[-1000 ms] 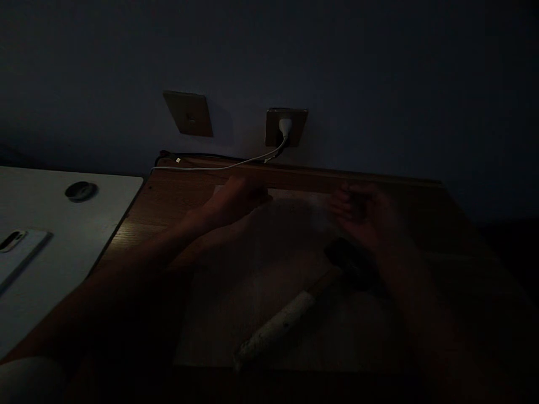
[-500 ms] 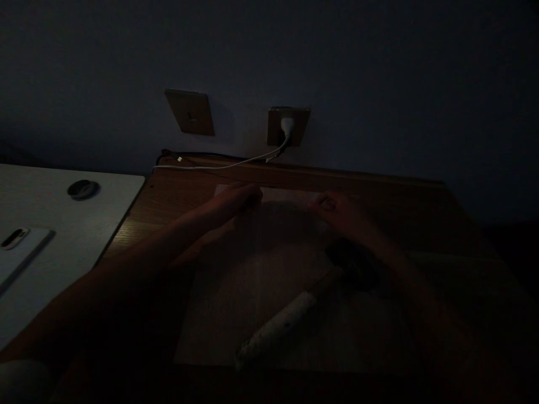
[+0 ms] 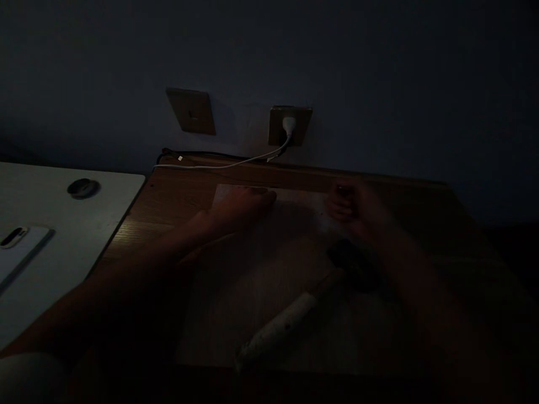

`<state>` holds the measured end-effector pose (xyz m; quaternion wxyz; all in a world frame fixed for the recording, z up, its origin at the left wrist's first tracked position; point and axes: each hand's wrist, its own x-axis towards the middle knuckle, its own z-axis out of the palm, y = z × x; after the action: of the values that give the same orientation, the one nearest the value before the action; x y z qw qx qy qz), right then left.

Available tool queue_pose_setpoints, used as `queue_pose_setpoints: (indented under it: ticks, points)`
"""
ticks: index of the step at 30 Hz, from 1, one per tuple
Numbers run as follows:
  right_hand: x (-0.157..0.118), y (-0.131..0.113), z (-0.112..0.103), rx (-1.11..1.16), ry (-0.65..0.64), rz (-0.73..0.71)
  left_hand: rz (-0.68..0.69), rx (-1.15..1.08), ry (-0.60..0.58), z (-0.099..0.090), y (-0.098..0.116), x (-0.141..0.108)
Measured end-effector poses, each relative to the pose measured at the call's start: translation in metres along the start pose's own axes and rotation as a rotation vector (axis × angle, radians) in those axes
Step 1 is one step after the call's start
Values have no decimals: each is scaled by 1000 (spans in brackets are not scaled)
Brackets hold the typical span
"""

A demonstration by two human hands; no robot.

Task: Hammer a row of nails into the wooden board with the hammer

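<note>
While the left hand [image 3: 246, 206] bent over the far part of the pale sheet [image 3: 256, 280], the blurred right hand [image 3: 347, 209] was curled; whether either gripped anything, I couldn't tell. A hammer [image 3: 295, 312] lay aslant on the sheet.

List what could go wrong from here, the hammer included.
1. The hammer lies on the pale board close by the right arm, which might knock it.
2. The light is very dim, so the left hand and right hand could misjudge the board's far edge.
3. A white cable runs behind the board; pushing the board back might snag it.
</note>
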<state>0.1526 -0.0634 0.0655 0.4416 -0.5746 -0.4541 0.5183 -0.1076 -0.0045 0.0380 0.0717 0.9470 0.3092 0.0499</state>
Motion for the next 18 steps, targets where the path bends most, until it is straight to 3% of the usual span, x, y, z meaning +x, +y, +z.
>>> queue_pose_setpoints:
  ticks: [2,5,8,11,14,18]
  points:
    - [0,-3,1,94,-36,71,41,79,26,0,1,3]
    - [2,-3,9,-112,25,106,64,144,17,0,1,12]
    - [7,4,20,-429,36,37,16,94,-57,-1,0,20]
    - [11,11,28,-942,-48,-147,-83,-43,-60,-1,-2,24]
    - [12,15,33,-1182,-125,-224,-190,-390,58,0,-1,23]
    - [10,9,36,-1075,-80,-243,-480,-1233,145,-1,0,19]
